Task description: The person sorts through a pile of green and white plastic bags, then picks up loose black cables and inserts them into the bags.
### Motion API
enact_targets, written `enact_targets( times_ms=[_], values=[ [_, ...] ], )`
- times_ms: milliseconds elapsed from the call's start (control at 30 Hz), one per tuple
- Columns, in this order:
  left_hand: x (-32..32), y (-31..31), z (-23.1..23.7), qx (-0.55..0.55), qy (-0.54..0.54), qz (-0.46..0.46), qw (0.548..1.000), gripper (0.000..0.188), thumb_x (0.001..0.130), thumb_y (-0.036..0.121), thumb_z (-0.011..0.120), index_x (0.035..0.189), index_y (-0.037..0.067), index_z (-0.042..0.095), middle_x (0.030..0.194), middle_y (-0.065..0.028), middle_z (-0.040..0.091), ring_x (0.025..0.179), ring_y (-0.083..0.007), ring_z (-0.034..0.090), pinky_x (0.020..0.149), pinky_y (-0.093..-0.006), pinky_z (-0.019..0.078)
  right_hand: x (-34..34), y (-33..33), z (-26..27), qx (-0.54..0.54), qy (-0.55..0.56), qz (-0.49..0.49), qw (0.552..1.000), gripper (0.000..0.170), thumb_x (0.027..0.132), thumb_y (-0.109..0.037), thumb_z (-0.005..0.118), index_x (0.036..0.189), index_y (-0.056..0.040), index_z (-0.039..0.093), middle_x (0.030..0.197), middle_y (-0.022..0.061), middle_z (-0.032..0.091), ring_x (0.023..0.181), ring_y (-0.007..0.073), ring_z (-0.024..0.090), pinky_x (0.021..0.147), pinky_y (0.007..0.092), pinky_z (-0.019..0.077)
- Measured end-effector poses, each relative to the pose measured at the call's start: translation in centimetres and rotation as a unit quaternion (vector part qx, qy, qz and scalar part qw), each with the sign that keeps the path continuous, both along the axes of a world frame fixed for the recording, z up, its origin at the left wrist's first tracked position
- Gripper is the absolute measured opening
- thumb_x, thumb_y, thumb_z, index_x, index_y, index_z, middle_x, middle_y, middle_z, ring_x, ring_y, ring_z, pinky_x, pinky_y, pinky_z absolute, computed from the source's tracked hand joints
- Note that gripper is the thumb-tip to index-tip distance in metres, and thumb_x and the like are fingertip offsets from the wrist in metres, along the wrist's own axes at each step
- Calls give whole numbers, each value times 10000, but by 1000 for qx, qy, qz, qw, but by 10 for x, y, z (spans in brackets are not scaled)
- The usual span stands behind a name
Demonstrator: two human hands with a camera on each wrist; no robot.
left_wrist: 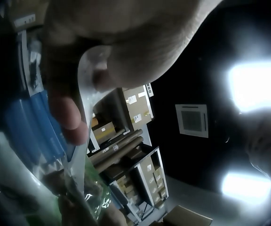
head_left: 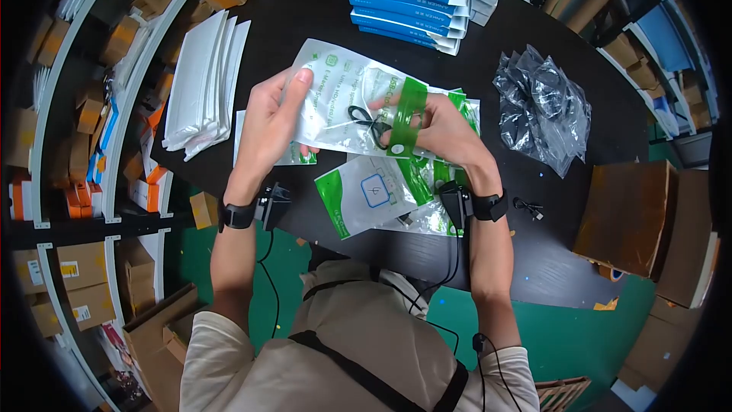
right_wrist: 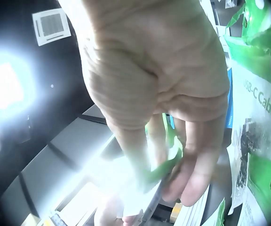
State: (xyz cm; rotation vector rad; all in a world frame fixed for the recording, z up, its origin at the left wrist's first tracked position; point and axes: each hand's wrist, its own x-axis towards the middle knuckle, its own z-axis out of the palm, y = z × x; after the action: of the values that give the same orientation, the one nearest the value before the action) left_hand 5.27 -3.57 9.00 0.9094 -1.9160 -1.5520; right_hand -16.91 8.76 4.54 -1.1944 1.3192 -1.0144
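Note:
My left hand (head_left: 268, 118) grips the left end of a clear plastic zip pouch (head_left: 324, 118) with green print and a green band, thumb on its front face. The right hand (head_left: 450, 130) reaches into the pouch's green-banded end, and the band crosses over its fingers. Inside, a coiled black cable (head_left: 371, 127) lies between my right thumb and fingertips. In the left wrist view the pouch edge (left_wrist: 81, 84) runs between thumb and fingers. Glare hides part of the right thumb in the right wrist view.
More green-and-white pouches (head_left: 374, 192) lie below my hands. White packets (head_left: 204, 80) are stacked at left, blue-and-white boxes (head_left: 404, 0) at the back. Crumpled grey plastic bags (head_left: 541, 107) and a small black cable (head_left: 528, 206) lie at right, near a cardboard box (head_left: 625, 217).

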Motion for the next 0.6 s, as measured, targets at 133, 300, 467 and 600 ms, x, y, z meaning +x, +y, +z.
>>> enact_targets(
  times_ms=[133, 300, 467, 600],
  values=[
    [-1, 0, -4, -9, 4, 10, 1000, 478, 1055, 404, 487, 1070, -44, 652, 703, -62, 663, 474, -95, 596, 390, -212, 423, 8, -2, -6, -39, -85, -47, 994, 313, 846, 40, 716, 1149, -21, 667, 962, 8, 702, 718, 55, 647, 650, 233, 535],
    [3, -9, -25, -107, -72, 69, 989, 476, 1056, 393, 498, 1044, -52, 665, 725, -39, 642, 551, -57, 556, 482, -216, 427, 5, -1, -12, -44, -62, -82, 994, 348, 849, 55, 682, 1187, -22, 649, 952, 21, 697, 718, 61, 652, 628, 242, 542],
    [19, -18, -53, -190, -86, 112, 972, 470, 1055, 380, 514, 1042, -61, 678, 803, -38, 655, 725, -48, 561, 655, -241, 457, -5, 12, 6, -28, 12, -120, 992, 262, 860, 52, 634, 1119, 9, 653, 875, 34, 684, 719, 93, 676, 609, 251, 549],
    [28, -8, -73, -105, -56, 119, 986, 466, 1053, 376, 522, 1047, -62, 682, 833, -40, 681, 744, -47, 571, 650, -241, 460, -6, 28, 24, 5, 66, -55, 996, 220, 852, 31, 639, 1071, 23, 651, 811, 51, 662, 708, 109, 667, 586, 254, 529]
  ],
)
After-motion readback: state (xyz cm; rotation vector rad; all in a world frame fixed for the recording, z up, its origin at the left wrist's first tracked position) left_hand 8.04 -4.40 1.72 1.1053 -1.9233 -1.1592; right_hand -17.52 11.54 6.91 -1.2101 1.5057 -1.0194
